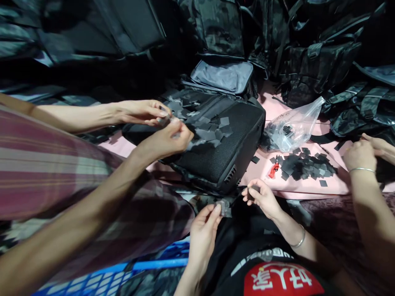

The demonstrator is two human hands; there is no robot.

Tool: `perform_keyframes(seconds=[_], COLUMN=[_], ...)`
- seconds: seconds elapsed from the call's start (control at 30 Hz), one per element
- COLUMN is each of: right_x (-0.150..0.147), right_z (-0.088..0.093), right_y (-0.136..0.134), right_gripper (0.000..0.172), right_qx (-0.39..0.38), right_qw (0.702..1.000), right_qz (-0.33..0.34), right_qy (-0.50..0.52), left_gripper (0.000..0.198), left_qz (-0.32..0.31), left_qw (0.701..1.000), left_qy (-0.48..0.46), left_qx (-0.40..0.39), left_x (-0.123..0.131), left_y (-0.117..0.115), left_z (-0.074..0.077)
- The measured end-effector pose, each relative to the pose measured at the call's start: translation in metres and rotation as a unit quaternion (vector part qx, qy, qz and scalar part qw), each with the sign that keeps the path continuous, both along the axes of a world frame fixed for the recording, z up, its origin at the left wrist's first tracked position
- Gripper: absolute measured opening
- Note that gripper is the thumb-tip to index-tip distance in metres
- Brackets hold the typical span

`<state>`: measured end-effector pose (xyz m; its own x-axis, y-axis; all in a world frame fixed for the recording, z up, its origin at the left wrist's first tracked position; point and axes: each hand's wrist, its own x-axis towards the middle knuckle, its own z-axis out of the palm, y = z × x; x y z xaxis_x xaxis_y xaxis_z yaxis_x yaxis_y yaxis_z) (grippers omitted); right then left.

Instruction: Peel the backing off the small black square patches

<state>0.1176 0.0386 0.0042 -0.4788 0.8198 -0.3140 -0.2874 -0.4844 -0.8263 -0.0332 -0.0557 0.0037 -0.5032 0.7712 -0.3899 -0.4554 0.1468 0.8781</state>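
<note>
Left hand [205, 234] and right hand [262, 197], apart, in front of the table's near edge. Left: thumb and fingertips pinched on a translucent grey piece [226, 209], which projects rightward toward the other hand, its longer axis running roughly left to right; its exact outline is unclear. Right: thumb and fingers closed on a dark square [253, 194], tilted, its sides too nearly equal to give a long axis. An open gap separates the two held pieces.

Beyond, the pink table [308, 188] shows a narrow bare strip between its near edge and a heap of dark squares [305, 166]; one loose square [323, 183] lies in this strip. Red-handled snips [273, 170] lie just left of the heap. To the left, a black backpack [216, 164], scattered with dark pieces [212, 129], reaches the near edge at its near corner; a co-worker's two hands [175, 137] meet over its left part. Behind the heap, a clear plastic bag [296, 127]; farthest, camouflage backpacks [219, 28].
</note>
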Motion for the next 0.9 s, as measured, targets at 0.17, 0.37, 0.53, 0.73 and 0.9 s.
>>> perform_keyframes(seconds=[0.17,0.37,0.53,0.73,0.9], right_x=[-0.003,-0.01,-0.011,0.027,0.111], right_z=[0.015,0.018,0.003,-0.034,-0.051], right_y=[-0.007,-0.008,-0.008,0.036,0.116], right_gripper=[0.019,0.008,0.025,0.024,0.034], right_qx=[0.197,0.329,0.08,0.04,0.227], right_qw=[0.966,0.902,0.993,0.99,0.795], right_qz=[0.059,0.11,0.016,-0.084,-0.211], right_qy=[-0.154,-0.255,-0.082,-0.107,-0.521], left_gripper=[0.03,0.023,0.026,0.036,0.048], left_qz=[-0.088,-0.17,-0.177,-0.162,-0.103], left_qw=[0.992,0.973,0.971,0.973,0.969], left_qy=[0.09,0.156,0.151,0.136,0.145], left_qx=[-0.013,-0.015,-0.047,-0.09,-0.171], left_x=[0.005,0.008,0.009,-0.023,-0.071], left_y=[0.001,0.002,0.003,-0.003,-0.016], left_z=[0.003,0.002,-0.004,-0.033,-0.082])
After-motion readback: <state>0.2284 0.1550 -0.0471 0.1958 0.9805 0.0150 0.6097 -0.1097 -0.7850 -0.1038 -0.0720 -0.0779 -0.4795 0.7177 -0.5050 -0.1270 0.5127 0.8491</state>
